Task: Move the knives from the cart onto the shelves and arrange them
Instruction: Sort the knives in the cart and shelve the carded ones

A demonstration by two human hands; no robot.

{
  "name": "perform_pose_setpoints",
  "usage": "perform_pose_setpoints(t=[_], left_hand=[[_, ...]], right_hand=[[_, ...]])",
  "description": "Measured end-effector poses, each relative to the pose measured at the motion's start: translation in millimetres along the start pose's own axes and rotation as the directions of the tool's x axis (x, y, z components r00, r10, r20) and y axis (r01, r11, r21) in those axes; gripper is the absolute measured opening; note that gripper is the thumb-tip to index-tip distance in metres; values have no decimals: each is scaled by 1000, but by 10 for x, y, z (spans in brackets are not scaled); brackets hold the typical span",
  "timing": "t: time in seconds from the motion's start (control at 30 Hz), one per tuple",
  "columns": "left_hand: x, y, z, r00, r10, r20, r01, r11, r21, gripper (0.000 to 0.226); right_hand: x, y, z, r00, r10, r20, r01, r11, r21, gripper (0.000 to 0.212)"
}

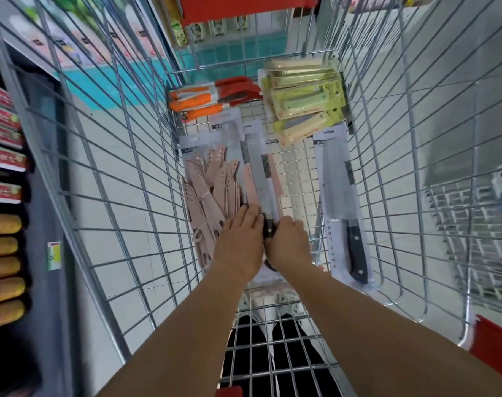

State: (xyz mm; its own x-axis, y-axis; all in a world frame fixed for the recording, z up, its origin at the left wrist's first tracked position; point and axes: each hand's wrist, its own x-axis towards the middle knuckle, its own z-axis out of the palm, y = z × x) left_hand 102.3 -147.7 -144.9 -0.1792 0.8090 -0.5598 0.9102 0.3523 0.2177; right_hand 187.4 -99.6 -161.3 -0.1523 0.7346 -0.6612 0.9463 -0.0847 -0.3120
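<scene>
Both my hands reach down into a wire shopping cart (121, 179). My left hand (239, 242) and my right hand (290, 243) grip the black handle end of a long packaged knife (258, 170) lying down the cart's middle. A heap of pink sheathed knives (212, 193) lies to its left. A black-handled chef's knife in a grey card pack (341, 202) lies to the right. Orange-handled knives (195, 103), red ones (239, 88) and green-carded knives (307, 101) sit at the far end.
A shelf unit (6, 196) with red and yellow packs runs along the left of the cart. More hanging goods show beyond the cart's far end. Another wire basket (473, 224) stands at the right. My feet show under the cart's near end.
</scene>
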Motion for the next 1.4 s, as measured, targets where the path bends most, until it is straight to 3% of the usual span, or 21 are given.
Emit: perform_pose_setpoints(t=[0.23, 0.37, 0.7, 0.9, 1.0, 1.07, 1.1, 1.17, 1.27, 1.33, 1.4], left_hand=[[-120, -140, -45, 994, -104, -36, 104, 995, 2, 59], [-163, -221, -28, 995, -102, -18, 101, 994, -28, 62], [-184, -213, -53, 989, -147, 4, 147, 987, -65, 65], [-159, -126, -86, 985, -170, 38, 172, 984, -48, 61], [-159, -27, -135, 981, -186, -55, 176, 972, -154, 55], [-146, 108, -184, 976, -172, -131, 110, 918, -382, 49], [-138, 190, -214, 978, -175, -111, 90, 840, -535, 47], [-105, 330, -258, 975, -221, -30, 120, 634, -764, 47], [-53, 472, -248, 943, -305, 131, 251, 395, -884, 59], [-24, 554, -187, 937, -300, 179, 288, 374, -881, 64], [0, 635, -140, 942, -293, 163, 285, 446, -848, 65]], right_hand=[[-124, -101, 110, 1000, -26, 7, 26, 999, -31, 56], [-132, -148, 84, 999, 48, 16, -49, 999, 18, 61], [-156, -160, 19, 1000, 26, -5, -24, 964, 266, 22], [-274, -141, -114, 995, 35, -91, -8, 961, 277, 29], [-327, -38, -224, 997, 6, -81, 17, 960, 278, 30], [-375, 22, -283, 995, -28, -93, 56, 951, 304, 27], [-404, 48, -314, 994, -43, -103, 75, 943, 324, 25], [-438, 107, -373, 990, -55, -128, 96, 933, 348, 21], [-445, 224, -463, 995, -19, -97, 51, 939, 341, 22], [-445, 294, -511, 998, 4, -65, 16, 955, 295, 29], [-424, 338, -545, 999, 26, -43, -16, 976, 217, 43]])
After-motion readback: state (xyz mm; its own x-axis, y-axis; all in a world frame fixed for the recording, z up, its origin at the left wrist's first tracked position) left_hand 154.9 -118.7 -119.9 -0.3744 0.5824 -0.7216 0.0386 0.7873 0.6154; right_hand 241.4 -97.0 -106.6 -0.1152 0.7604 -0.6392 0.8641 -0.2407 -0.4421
